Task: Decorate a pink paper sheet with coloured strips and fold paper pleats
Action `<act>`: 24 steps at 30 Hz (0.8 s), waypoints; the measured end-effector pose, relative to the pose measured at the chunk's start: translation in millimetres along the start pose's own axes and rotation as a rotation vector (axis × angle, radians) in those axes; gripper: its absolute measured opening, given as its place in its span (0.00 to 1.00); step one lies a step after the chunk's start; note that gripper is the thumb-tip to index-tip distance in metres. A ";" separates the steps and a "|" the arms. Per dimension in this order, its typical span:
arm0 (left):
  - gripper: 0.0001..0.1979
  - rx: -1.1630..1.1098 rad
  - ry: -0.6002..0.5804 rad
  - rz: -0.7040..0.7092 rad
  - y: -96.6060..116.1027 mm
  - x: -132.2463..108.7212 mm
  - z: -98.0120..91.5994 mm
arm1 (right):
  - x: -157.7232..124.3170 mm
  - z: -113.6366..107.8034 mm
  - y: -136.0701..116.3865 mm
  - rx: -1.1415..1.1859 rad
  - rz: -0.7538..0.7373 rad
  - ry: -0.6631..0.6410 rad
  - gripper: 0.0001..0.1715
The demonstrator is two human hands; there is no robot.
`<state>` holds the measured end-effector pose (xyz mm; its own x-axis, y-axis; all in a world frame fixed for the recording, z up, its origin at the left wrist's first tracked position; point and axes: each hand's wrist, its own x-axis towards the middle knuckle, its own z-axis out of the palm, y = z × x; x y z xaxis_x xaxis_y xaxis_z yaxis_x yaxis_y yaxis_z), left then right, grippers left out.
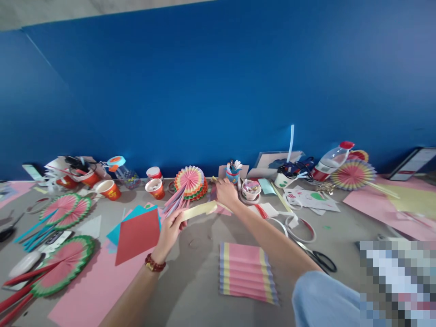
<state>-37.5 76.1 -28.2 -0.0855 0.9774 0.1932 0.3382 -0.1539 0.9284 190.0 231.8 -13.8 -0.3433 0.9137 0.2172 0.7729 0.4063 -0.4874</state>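
My left hand (173, 229), with a beaded bracelet at the wrist, pinches one end of a pale yellow paper strip (199, 210). The strip's far end reaches close to my right forearm. My right hand (225, 190) stretches toward the back of the table, its fingers closed; what they hold, if anything, I cannot make out. Just beyond it stands a blue cup of pens and sticks (233, 174). Left of that hand are stacked round pleated paper fans (190, 182). On the table between my arms lies a pleated pink sheet (245, 272) with yellow and purple side bands.
Pleated pink and green fans (64, 268) lie at left, beside red and blue paper (138, 234). Red paper cups (108, 190) line the back. To the right are scissors (322, 261), a tape ring (301, 229), a plastic bottle (332, 161) and pink paper (378, 209). A blue panel (204, 91) rises behind.
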 end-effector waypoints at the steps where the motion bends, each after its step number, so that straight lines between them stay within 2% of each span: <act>1: 0.21 0.016 -0.034 -0.001 -1.7 2.0 1.4 | -5.7 -4.8 1.6 0.055 -0.003 0.019 0.15; 5: 0.24 0.082 -0.158 0.013 -3.5 12.7 10.7 | -35.3 -25.7 9.9 0.359 0.033 0.068 0.17; 7: 0.27 0.179 -0.164 0.063 2.0 18.3 15.0 | -53.5 -33.6 12.2 0.540 0.056 0.061 0.19; 9: 0.26 0.401 -0.092 0.180 12.3 22.7 18.1 | -72.7 -38.6 11.1 0.713 0.062 0.043 0.21; 12: 0.19 0.676 0.045 0.379 32.9 25.4 22.7 | -98.6 -40.2 3.6 0.928 0.069 0.016 0.23; 14: 0.16 0.631 0.049 0.431 45.4 24.8 27.3 | -110.8 -38.4 -3.3 1.035 0.083 -0.008 0.22; 17: 0.13 0.461 -0.019 0.428 56.1 23.3 36.4 | -120.3 -34.0 -13.1 1.143 0.092 -0.052 0.22; 21: 0.13 0.399 -0.044 0.406 53.5 25.1 45.2 | -122.7 -30.1 -22.7 1.265 0.114 -0.112 0.24; 24: 0.11 0.397 -0.042 0.392 46.4 28.3 45.5 | -122.5 -27.9 -26.2 1.256 0.122 -0.098 0.25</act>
<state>18.4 103.2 5.9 0.1526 0.8643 0.4793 0.6648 -0.4486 0.5973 226.7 109.2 -4.1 -0.3853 0.9196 0.0773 -0.2171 -0.0089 -0.9761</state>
